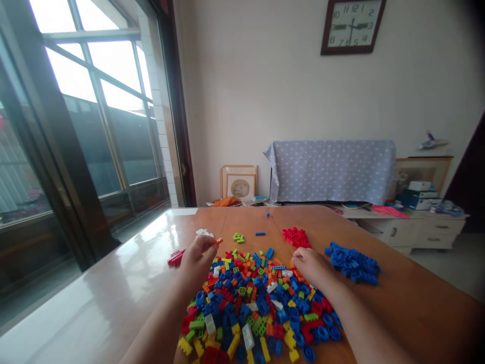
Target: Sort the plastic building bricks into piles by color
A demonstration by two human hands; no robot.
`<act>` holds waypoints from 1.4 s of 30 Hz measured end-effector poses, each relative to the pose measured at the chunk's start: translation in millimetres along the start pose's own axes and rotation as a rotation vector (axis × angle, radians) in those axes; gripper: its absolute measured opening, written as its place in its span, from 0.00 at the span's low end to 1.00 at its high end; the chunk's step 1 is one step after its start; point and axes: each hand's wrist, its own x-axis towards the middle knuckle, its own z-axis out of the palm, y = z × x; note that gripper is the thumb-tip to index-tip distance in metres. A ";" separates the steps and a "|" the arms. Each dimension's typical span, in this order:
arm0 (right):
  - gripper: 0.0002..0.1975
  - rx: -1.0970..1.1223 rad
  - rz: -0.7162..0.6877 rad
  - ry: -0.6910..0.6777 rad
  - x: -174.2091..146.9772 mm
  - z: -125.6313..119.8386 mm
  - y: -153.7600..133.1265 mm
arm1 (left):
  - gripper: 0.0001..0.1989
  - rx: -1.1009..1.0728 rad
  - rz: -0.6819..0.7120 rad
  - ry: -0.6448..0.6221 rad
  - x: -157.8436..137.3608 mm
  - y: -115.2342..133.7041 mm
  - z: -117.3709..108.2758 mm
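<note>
My left hand (pixel 197 252) is closed in a pinch on a small orange brick (pixel 219 241), held above the far left edge of a mixed heap of toy building bricks (pixel 248 303). Just beyond it lie several white bricks (pixel 204 232), and dark red bricks (pixel 176 257) are to its left. My right hand (pixel 308 262) has its fingers curled together over the heap's far right edge. Whatever it may hold is hidden. Close behind that hand is a pile of red bricks (pixel 296 237); a larger blue pile (pixel 352 263) sits to its right.
Green bricks (pixel 238 237), a long blue brick (pixel 260 233) and a tiny blue piece (pixel 268 215) lie farther back on the wooden table (pixel 409 303). Behind the table stand a cloth-covered object (pixel 333 172) and a white cabinet (pixel 424 232). Glass windows (pixel 113 126) are at left.
</note>
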 end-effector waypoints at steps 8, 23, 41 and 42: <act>0.13 -0.236 0.036 -0.076 7.1 7.5 1.1 | 0.16 -0.192 -0.262 0.449 9.6 -9.1 -34.9; 0.15 -0.200 0.023 -0.152 8.4 8.2 0.5 | 0.14 0.020 -0.315 0.459 -6.7 -23.7 -56.3; 0.18 -0.206 0.059 -0.153 0.2 0.0 -15.9 | 0.18 0.817 -0.539 0.188 -59.1 -75.7 -95.6; 0.18 -0.204 0.065 -0.150 0.9 1.1 -16.0 | 0.19 0.829 -0.542 0.185 -58.8 -75.8 -96.0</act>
